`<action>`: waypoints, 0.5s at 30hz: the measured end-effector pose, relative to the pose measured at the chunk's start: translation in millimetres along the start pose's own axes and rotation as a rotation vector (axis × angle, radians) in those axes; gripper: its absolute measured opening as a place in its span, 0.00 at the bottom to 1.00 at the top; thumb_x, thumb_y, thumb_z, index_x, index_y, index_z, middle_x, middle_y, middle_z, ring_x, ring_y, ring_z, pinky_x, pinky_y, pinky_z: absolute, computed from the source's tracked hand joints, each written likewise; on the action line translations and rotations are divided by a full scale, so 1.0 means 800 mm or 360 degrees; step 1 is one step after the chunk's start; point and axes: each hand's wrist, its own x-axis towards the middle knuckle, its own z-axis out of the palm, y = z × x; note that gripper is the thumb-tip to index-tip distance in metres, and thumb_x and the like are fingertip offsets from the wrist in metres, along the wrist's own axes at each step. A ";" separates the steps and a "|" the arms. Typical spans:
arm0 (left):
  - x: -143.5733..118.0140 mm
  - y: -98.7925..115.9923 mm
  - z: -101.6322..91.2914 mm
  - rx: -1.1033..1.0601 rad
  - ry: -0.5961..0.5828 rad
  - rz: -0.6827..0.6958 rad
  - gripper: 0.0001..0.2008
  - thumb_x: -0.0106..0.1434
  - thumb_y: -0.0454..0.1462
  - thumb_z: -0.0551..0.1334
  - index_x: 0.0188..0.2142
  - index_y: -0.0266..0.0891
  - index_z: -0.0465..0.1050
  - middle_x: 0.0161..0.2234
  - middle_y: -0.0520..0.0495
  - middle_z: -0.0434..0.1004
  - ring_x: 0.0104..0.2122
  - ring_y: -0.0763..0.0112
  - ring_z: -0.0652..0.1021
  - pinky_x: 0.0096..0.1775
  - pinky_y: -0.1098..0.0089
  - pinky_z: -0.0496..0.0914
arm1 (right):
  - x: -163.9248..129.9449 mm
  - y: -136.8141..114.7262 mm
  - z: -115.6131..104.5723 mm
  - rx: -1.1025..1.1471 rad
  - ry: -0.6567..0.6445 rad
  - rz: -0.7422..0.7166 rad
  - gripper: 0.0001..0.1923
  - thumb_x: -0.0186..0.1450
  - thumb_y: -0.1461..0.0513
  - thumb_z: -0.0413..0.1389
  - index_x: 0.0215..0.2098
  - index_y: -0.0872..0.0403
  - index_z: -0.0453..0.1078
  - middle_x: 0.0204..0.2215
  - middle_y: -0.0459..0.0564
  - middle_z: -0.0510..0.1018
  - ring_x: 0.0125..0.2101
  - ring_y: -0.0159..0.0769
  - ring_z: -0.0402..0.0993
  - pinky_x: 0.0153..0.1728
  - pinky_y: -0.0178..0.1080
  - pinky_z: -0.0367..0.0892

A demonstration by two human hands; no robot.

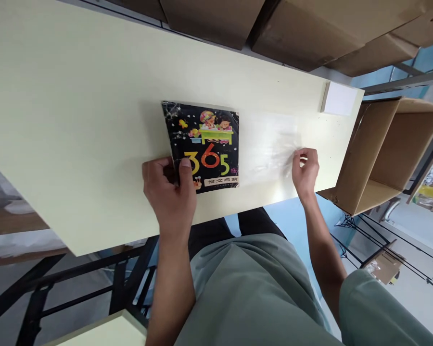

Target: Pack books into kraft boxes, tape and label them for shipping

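Left hand [169, 185] gripping book [205, 144] corner, right hand [305, 170] pinching plastic sleeve [270, 146]

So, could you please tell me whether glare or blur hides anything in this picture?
Head view: the clear bag under the right hand shows only as pale sheen on the table, its edges hard to trace; the book at the left hand is sharp, its "365" readable; the frame is tilted and stretched at the corners.
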 end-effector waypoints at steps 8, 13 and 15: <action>-0.002 -0.002 -0.022 -0.0125 -0.0190 0.0043 0.17 0.72 0.53 0.63 0.42 0.42 0.75 0.45 0.42 0.78 0.39 0.62 0.81 0.41 0.63 0.79 | -0.064 -0.174 -0.068 0.0103 -0.0091 -0.0197 0.04 0.77 0.57 0.57 0.43 0.48 0.70 0.50 0.50 0.80 0.31 0.30 0.79 0.26 0.35 0.77; 0.011 0.006 -0.060 -0.0325 -0.0556 -0.0076 0.31 0.78 0.62 0.52 0.45 0.40 0.80 0.40 0.40 0.82 0.43 0.57 0.84 0.44 0.61 0.80 | -0.098 -0.254 0.007 0.0298 -0.0405 -0.0389 0.03 0.79 0.60 0.54 0.48 0.49 0.70 0.55 0.52 0.79 0.34 0.30 0.80 0.25 0.33 0.77; 0.016 0.006 -0.070 -0.0509 -0.0638 -0.0224 0.35 0.78 0.64 0.47 0.48 0.41 0.81 0.40 0.39 0.84 0.45 0.56 0.84 0.46 0.60 0.80 | -0.107 -0.271 0.054 0.0268 -0.0510 -0.0359 0.05 0.81 0.60 0.53 0.49 0.50 0.70 0.56 0.54 0.79 0.35 0.30 0.81 0.26 0.32 0.75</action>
